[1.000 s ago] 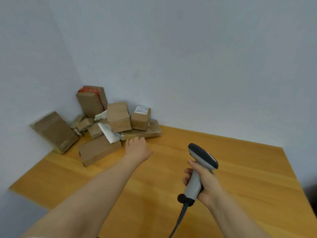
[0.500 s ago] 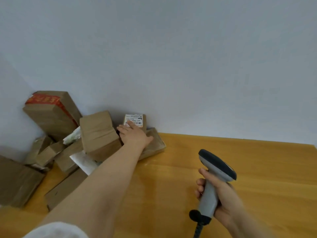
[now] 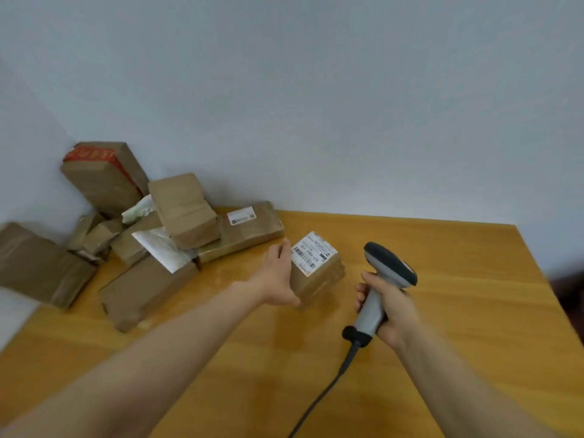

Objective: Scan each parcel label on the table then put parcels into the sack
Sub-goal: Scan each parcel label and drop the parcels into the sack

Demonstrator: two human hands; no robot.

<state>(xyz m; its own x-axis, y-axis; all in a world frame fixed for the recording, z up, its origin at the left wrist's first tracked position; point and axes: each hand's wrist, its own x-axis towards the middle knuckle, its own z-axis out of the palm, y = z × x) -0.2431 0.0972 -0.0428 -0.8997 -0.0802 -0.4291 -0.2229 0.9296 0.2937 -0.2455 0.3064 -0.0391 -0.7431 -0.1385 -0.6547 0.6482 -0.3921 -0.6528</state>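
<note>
Our left hand (image 3: 278,276), arm outstretched, clasps the side of the small parcel (image 3: 319,279) — label up. Our right hand (image 3: 393,309) grips the scanner (image 3: 390,267) upright.

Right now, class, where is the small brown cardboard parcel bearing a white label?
Head view, centre: parcel on wooden table, between left hand and grey scanner.

The table (image 3: 442,311) is shown as wood, with visible grain under a smooth, faintly glossy varnish. The small parcel (image 3: 319,279) is made of brown cardboard wrapped in shiny clear tape; its label (image 3: 311,252) is printed on white matt paper. The scanner (image 3: 376,298) is moulded in light grey plastic, capped with a dark matt head (image 3: 388,257) and fitted with a black sheathed cable (image 3: 319,399). The piled parcels (image 3: 186,210) are seen as creased, taped brown cardboard, one banded with red printed tape (image 3: 88,154); a crinkled silvery-white plastic mailer (image 3: 161,248) is included. The wall (image 3: 316,105) is painted matt.
</note>
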